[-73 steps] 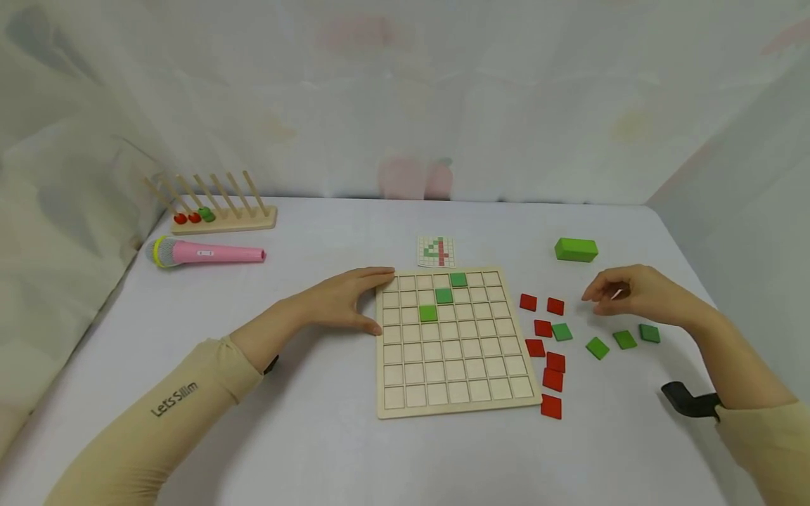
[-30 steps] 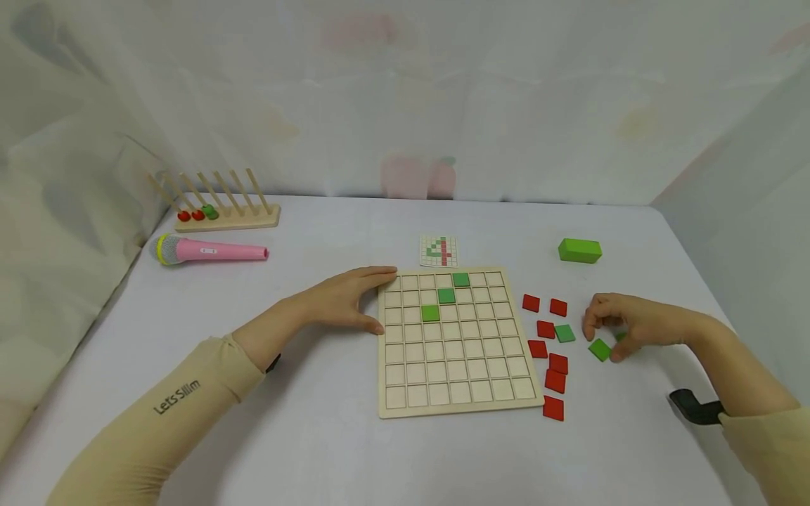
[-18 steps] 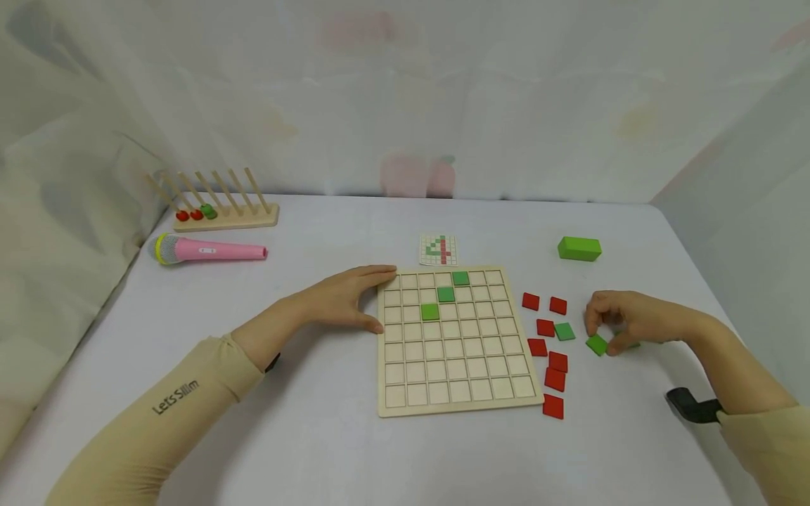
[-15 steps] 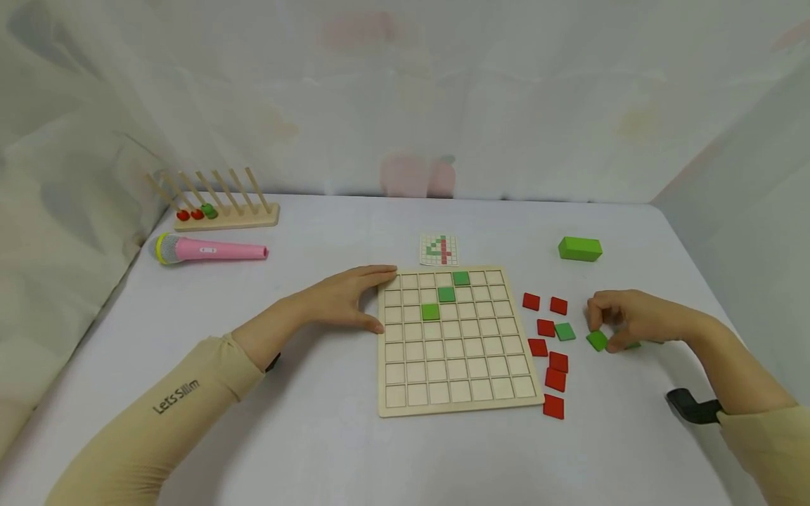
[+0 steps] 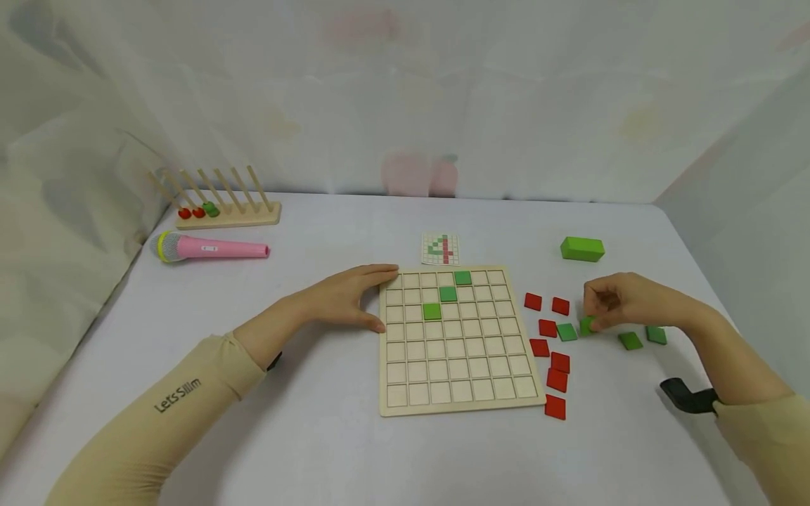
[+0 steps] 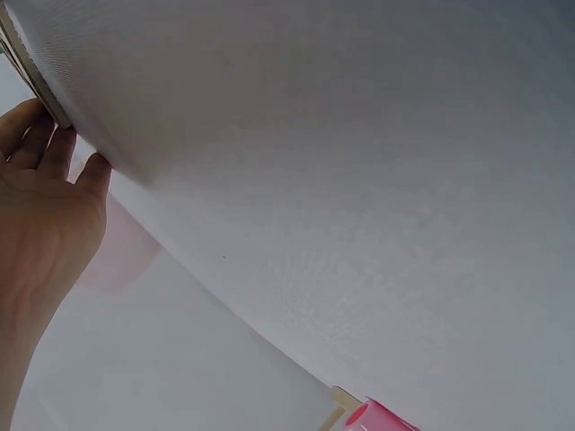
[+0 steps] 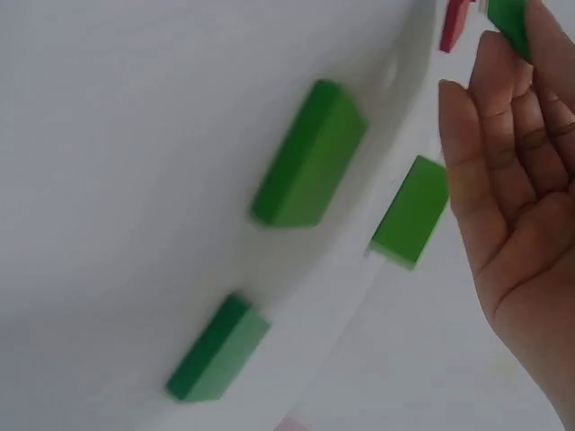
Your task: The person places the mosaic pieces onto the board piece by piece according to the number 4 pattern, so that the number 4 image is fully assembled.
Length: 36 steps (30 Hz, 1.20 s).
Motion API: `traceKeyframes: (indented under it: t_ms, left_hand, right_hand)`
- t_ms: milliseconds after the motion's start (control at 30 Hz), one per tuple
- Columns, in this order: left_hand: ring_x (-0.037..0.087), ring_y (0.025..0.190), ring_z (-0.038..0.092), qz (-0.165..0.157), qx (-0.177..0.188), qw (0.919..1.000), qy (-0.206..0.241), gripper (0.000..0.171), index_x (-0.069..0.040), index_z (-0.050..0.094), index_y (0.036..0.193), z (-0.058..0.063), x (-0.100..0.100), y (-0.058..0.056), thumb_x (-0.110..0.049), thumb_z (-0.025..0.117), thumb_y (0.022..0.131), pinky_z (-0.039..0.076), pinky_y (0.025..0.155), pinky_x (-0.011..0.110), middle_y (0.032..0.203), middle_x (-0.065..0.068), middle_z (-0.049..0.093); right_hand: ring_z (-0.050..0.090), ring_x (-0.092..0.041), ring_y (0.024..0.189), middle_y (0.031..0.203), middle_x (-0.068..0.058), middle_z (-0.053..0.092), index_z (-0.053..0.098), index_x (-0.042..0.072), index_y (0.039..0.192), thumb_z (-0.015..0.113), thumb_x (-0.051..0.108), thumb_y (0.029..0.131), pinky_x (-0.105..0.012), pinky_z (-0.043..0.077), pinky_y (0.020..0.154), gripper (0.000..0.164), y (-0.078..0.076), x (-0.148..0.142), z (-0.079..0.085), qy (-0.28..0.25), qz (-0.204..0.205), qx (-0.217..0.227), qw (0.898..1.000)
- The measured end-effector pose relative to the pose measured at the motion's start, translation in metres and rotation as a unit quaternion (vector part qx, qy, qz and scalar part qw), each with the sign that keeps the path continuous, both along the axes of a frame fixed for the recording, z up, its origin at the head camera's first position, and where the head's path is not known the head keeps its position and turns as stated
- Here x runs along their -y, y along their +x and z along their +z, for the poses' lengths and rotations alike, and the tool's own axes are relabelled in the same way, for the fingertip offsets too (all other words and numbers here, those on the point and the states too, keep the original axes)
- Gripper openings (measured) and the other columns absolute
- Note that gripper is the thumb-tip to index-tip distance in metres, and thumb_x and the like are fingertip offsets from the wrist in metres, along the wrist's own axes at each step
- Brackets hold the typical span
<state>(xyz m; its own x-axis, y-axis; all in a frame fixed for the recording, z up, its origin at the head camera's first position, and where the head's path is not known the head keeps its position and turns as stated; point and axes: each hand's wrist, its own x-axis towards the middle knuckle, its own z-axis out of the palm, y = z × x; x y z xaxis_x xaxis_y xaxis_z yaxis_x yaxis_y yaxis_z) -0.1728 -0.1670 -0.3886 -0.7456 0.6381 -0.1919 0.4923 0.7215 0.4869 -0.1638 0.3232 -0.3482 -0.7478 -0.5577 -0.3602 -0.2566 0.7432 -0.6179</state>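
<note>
My left hand (image 5: 342,299) rests at the left edge of a wooden grid board (image 5: 405,395), thumb and fingers spread along its upper corner. In the left wrist view its fingertips (image 6: 61,148) meet the board's edge. Three green tiles lie in the grid, stepping down leftward from the top tile (image 5: 463,277). Thumb and fingers of my right hand (image 5: 639,299) pinch a square green tile (image 5: 587,325), partly covered by them; the right wrist view shows this green tile (image 7: 508,22) at the thumb tip. Just left of it on the table lies a lighter green tile (image 5: 566,332).
Several red tiles (image 5: 557,380) lie along the board's right side. Two green tiles (image 5: 630,341) lie below the right wrist. A patterned card (image 5: 440,249) lies behind the board, a green block (image 5: 582,249) at back right. A pink microphone (image 5: 221,249) and peg rack (image 5: 230,219) stand left.
My right hand came down over the green tile, pinched it and moved it back and slightly left, uncovering two other green tiles. The left hand stays at the board's edge.
</note>
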Motion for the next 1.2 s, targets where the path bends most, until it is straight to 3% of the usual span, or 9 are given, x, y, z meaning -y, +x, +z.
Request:
traceKeyframes:
  t_ms: [267,533,700,1200]
  left_hand:
    - [0.026,0.154,0.024,0.002,0.001,1.0000,-0.003,0.105,-0.016,0.028,0.157,0.001,-0.001,0.000,-0.056,0.079,0.075,0.026,0.125,0.047,0.166,0.000,0.025]
    - [0.028,0.154,0.024,0.000,0.003,1.0000,0.000,0.105,-0.014,0.028,0.157,0.003,-0.003,0.001,-0.055,0.080,0.075,0.026,0.125,0.049,0.166,0.002,0.025]
    - [0.027,0.154,0.024,-0.002,0.000,1.0000,-0.002,0.105,-0.014,0.029,0.157,0.001,-0.003,0.000,-0.055,0.080,0.075,0.026,0.125,0.047,0.165,0.002,0.026]
    - [0.027,0.154,0.025,0.002,-0.002,1.0000,-0.006,0.103,-0.014,0.030,0.156,0.000,-0.001,0.000,-0.055,0.080,0.075,0.026,0.125,0.048,0.165,0.001,0.027]
  right_hand:
    - [0.059,-0.012,0.081,0.088,0.000,0.064,0.070,0.019,0.101,0.074,0.015,0.088,-0.021,0.055,0.072,0.014,-0.004,0.039,0.011,-0.073,0.010,-0.033,0.997]
    - [0.060,-0.015,0.076,0.087,-0.001,0.066,0.072,0.020,0.101,0.076,0.021,0.087,-0.022,0.052,0.068,0.016,-0.006,0.091,0.013,-0.094,0.001,-0.041,0.995]
    - [0.060,-0.014,0.083,0.092,-0.001,0.067,0.073,0.018,0.102,0.076,0.018,0.086,-0.020,0.053,0.075,0.016,-0.007,0.121,0.006,-0.118,0.001,-0.042,0.992]
    - [0.064,-0.015,0.086,0.094,0.002,0.072,0.074,0.015,0.104,0.070,0.013,0.090,-0.024,0.057,0.078,0.014,-0.005,0.180,0.002,-0.137,0.054,-0.047,0.988]
